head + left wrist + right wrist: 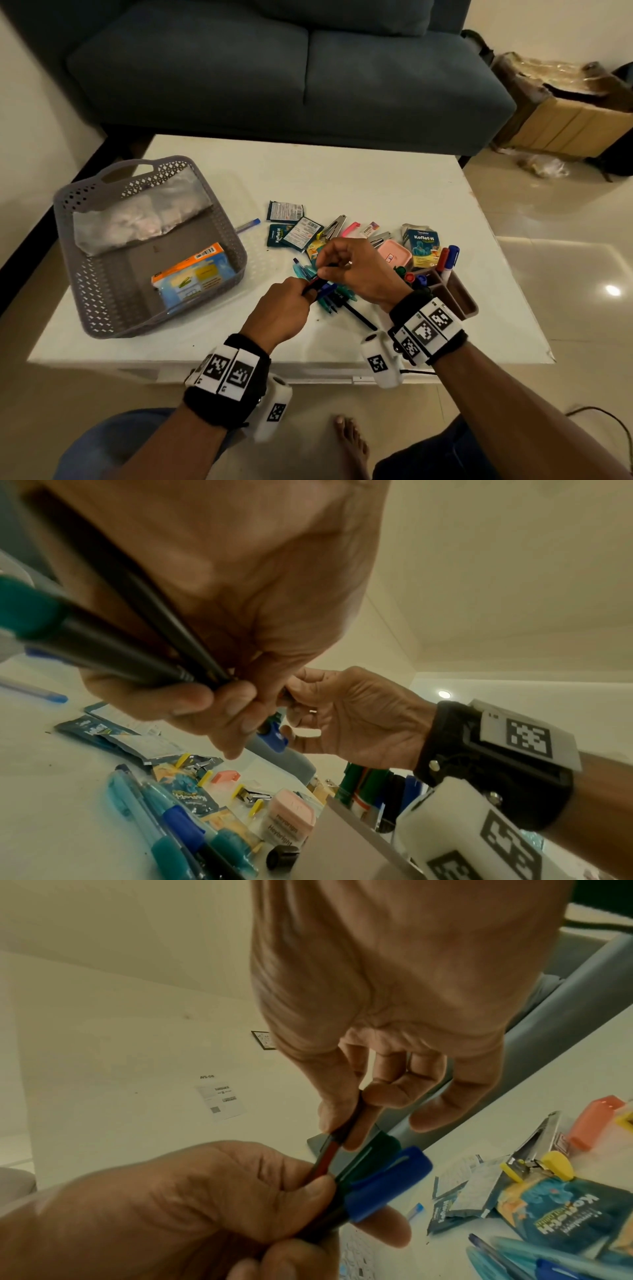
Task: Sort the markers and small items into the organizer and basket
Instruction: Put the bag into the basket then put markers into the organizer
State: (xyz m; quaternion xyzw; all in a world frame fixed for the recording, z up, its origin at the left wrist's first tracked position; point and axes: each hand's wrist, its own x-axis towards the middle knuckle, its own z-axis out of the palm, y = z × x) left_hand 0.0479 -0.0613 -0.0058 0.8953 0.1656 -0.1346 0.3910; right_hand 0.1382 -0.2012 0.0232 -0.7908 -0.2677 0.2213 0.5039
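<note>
My left hand [291,301] grips a bundle of pens [377,1180] with blue and dark green caps, just above the table. My right hand [346,263] pinches the end of a red-and-black pen [337,1139] that sticks out of that bundle. Below the hands lies a heap of teal and blue pens [329,294]. The brown organizer [459,294] at the right holds several markers [447,260]. The grey basket [113,270] at the left holds a plastic bag and an orange-blue packet [193,274].
Dark sachets [287,222], staplers [334,226], a pink box [394,255], a Koflet-H packet [423,245] and a lone blue pen [248,225] lie on the white table [376,178]. A blue sofa [274,68] stands beyond it. My bare foot [352,442] is below.
</note>
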